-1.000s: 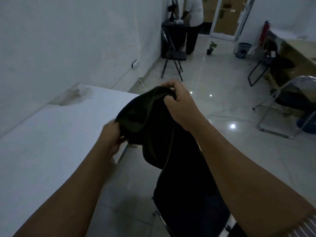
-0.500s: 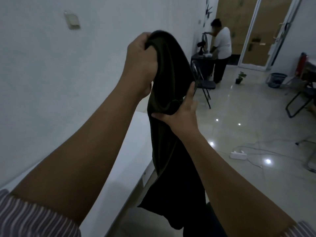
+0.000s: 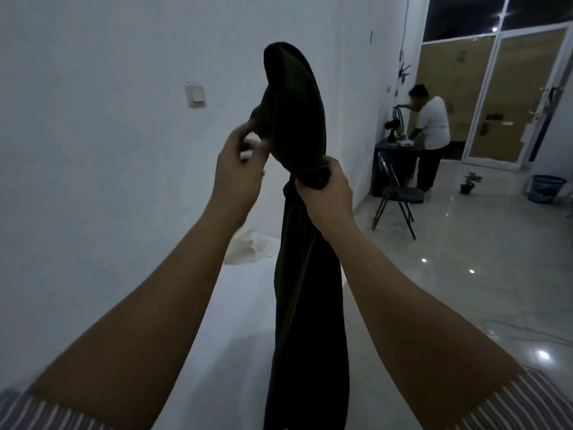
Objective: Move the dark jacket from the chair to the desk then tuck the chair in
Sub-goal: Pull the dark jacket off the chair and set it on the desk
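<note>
Jacket (image 3: 297, 125) up higher than a second ago, clear of the chair, right hand (image 3: 325, 193) fisted on a bunch, left hand (image 3: 238, 169) pinching its edge, hanging over the desk (image 3: 235, 321), so ready to drop.

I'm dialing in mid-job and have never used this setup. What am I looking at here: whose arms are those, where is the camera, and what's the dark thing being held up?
There is no machine here: a person works with bare hands, and the single wide-angle camera sits on that person's head, looking forward and down, so the two forearms reach into view from the bottom. The dark thing is the jacket, lifted in the air and hanging down long. The right hand is clenched around a bunched part of it; the left hand pinches its upper edge with the fingers. Below lies the white desk, with a pale crumpled item at its far end by the wall. The jacket is not yet set down. Across the room stand a folding chair and another person.
</note>
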